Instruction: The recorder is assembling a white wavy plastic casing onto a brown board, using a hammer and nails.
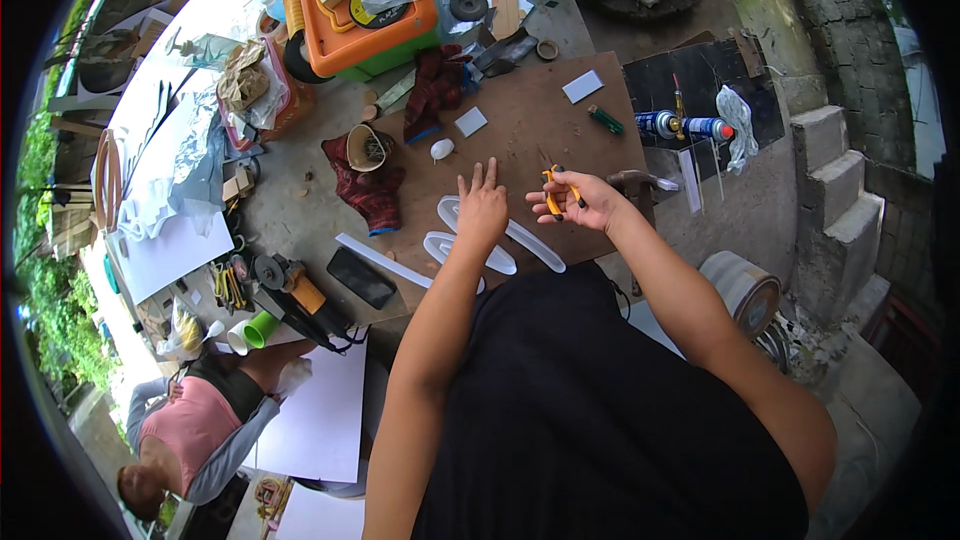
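Loosely, yellow-handled pliers (553, 204) sit inside the half-curled right grip (592, 202); the left grip (483, 208) is outstretched, empty.

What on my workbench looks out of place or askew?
The beige cup, beyond and left of your left hand: it appears to stand partly on a crumpled dark red glove, which looks like an unsteady base.

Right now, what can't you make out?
Head view:
White looped strips, middle: behind left forearm.
Yellow-handled pliers, tips: too small to tell if they meet.
Cup, contents: too small to identify.
Orange-topped box, inside: hidden by its top.
Under the left hand: covered by it.
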